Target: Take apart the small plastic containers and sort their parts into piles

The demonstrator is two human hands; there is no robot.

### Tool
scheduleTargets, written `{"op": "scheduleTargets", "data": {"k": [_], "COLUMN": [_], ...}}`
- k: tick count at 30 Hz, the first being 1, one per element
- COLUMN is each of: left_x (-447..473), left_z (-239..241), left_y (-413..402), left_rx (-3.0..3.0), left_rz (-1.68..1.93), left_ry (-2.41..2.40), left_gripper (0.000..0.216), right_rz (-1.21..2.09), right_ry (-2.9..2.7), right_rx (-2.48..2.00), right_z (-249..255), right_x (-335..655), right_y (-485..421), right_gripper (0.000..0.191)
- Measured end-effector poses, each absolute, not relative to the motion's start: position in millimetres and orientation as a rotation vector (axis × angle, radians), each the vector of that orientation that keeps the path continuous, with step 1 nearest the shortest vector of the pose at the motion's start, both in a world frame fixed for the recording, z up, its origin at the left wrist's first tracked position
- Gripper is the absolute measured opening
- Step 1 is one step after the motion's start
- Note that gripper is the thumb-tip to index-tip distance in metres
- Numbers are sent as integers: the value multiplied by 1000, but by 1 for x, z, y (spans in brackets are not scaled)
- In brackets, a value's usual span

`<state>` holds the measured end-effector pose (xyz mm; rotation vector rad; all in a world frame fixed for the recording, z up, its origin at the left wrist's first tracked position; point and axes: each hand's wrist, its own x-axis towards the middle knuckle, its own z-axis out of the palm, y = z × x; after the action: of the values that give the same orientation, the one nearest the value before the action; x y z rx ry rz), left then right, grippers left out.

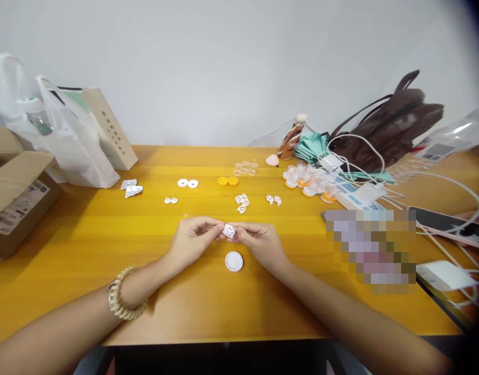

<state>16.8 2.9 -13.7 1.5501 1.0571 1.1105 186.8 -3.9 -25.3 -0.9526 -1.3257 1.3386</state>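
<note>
Between my two hands, above the middle of the table, is a small white plastic piece with cut-out holes [229,230]. My left hand [194,237] pinches its left edge between thumb and fingers. On the other edge, my right hand [260,242] grips it the same way. A round white disc [234,261] lies on the table just below the hands. Beyond them are several white cut-out pieces [243,202], with two similar smaller pieces [274,199] to their right. Farther back sit two yellow rings [228,181] and two white rings [188,183].
On the left stand an open cardboard box [24,208] and a white plastic bag [75,140]; foil packets [132,188] lie nearby. Clear round cases [309,181], a power strip [346,192], cables, a bottle [292,138] and a brown bag [391,125] crowd the right.
</note>
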Motion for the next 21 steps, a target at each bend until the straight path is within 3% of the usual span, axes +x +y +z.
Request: {"op": "scheduleTargets", "data": {"k": [12, 18, 21], "left_x": [18, 14, 10], "left_z": [-17, -20, -18], "left_y": [5, 3, 2], "left_rx": [1422, 1769, 2068], "left_rz": [1073, 1081, 1084], "left_ry": [1011, 979, 885], "left_gripper": [18, 18, 33], "right_rz": [1442, 1544, 1582], "right_ry": [-1302, -1220, -1204], "right_rx": [-950, -961, -945], "right_z": [-25, -26, -27], "right_x": [184, 187, 188], "right_y": [-1, 1, 1], "right_gripper": [20, 27, 27]}}
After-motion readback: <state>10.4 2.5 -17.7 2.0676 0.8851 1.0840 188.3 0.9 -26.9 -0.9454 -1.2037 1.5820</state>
